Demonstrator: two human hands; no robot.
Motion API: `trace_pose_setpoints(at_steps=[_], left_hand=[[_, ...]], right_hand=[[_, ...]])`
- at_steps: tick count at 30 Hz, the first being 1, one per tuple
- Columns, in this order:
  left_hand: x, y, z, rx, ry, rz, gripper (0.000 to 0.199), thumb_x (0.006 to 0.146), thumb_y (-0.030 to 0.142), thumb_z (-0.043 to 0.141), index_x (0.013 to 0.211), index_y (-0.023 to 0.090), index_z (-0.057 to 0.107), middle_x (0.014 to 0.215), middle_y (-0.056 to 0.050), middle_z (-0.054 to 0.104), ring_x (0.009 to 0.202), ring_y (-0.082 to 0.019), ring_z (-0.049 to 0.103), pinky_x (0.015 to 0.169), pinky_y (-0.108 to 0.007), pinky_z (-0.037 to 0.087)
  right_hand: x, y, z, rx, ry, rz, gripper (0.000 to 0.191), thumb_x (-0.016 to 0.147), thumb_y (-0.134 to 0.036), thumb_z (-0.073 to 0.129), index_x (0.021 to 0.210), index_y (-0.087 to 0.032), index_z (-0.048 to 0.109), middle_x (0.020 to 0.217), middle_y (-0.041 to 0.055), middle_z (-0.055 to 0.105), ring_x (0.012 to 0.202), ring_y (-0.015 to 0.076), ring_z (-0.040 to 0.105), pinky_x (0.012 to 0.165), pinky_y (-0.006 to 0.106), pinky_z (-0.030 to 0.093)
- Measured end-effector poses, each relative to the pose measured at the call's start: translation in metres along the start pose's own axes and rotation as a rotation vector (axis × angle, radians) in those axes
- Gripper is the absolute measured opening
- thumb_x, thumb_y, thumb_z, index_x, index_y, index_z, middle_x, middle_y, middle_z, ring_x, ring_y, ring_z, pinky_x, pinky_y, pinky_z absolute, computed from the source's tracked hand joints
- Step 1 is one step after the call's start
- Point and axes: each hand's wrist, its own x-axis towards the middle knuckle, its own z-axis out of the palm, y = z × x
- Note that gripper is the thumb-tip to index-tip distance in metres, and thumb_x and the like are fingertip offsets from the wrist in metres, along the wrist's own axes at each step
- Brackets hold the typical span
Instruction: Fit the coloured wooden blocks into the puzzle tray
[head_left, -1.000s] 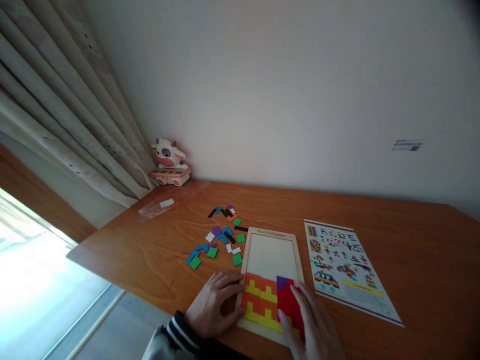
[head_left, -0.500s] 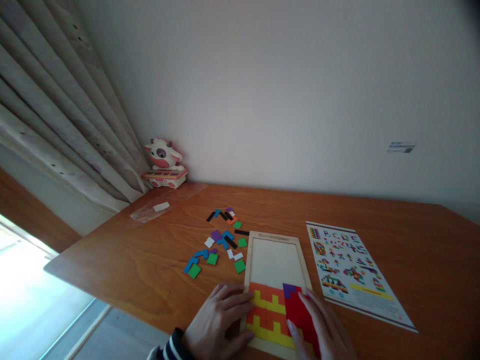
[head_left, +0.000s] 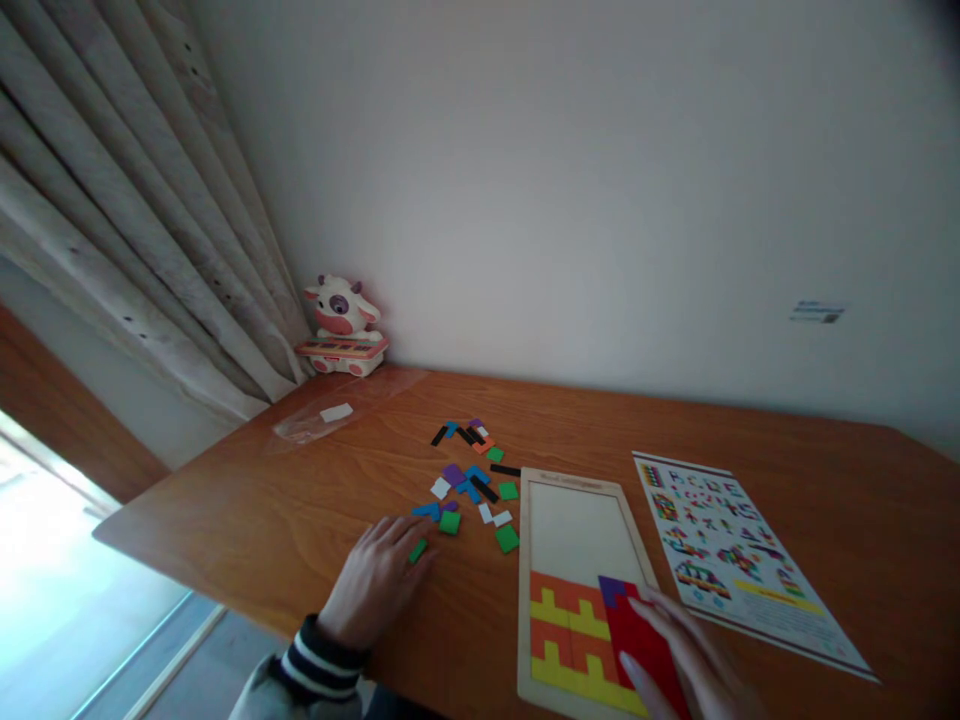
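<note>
My left hand (head_left: 384,575) reaches over the table at the near left of the loose puzzle pieces. Its fingers and thumb are apart around a green square piece (head_left: 417,551); the fingertips partly cover it, and I see no firm grip. Spread on the wooden puzzle board (head_left: 526,560), my right hand (head_left: 694,655) touches the red pieces (head_left: 637,630) with fingers and thumb apart. Orange pieces (head_left: 551,640) and yellow pieces (head_left: 562,675) interlock in the board's near part. A purple piece (head_left: 611,590) lies against the red ones.
Blue, black, white, purple and green pieces (head_left: 508,539) lie scattered left of the board. A printed pattern sheet (head_left: 750,570) is on the right. At the back left are a clear plastic bag (head_left: 300,428) and a cow toy with a keyboard (head_left: 343,325).
My left hand has left the board's left edge and moved left to the green square. My right hand stays on the red pieces. The view has shifted slightly left.
</note>
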Motion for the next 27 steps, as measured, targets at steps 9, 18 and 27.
trace_pose_setpoints(at_steps=[9, 18, 27], left_hand=[[-0.012, -0.015, -0.003, -0.080, -0.091, 0.062, 0.027, 0.100, 0.033, 0.051, 0.121, 0.024, 0.066, 0.113, -0.006, 0.073, 0.099, -0.024, 0.069, 0.087, -0.041, 0.058], [0.007, -0.012, 0.004, -0.302, -0.177, 0.093, 0.030, 0.096, 0.026, 0.058, 0.125, 0.027, 0.062, 0.128, -0.005, 0.067, 0.114, -0.022, 0.065, 0.100, -0.038, 0.055], [0.019, -0.007, 0.004, -0.440, -0.197, 0.146, 0.025, 0.092, 0.022, 0.063, 0.116, 0.023, 0.068, 0.117, -0.007, 0.071, 0.107, -0.021, 0.068, 0.094, -0.032, 0.058]], right_hand=[[0.121, -0.073, 0.001, 0.250, -0.397, -0.044, 0.023, 0.091, -0.022, 0.064, 0.113, -0.025, 0.069, 0.116, 0.0047, 0.072, 0.109, 0.0227, 0.065, 0.097, 0.041, 0.051], [0.156, -0.098, 0.052, 0.219, -0.480, 0.197, 0.028, 0.079, -0.025, 0.076, 0.107, -0.024, 0.070, 0.107, 0.0055, 0.074, 0.103, 0.0280, 0.064, 0.088, 0.041, 0.045], [0.155, -0.090, 0.055, 0.255, -0.490, 0.296, 0.036, 0.073, -0.021, 0.080, 0.107, -0.020, 0.068, 0.103, 0.0066, 0.072, 0.100, 0.0254, 0.064, 0.088, 0.037, 0.045]])
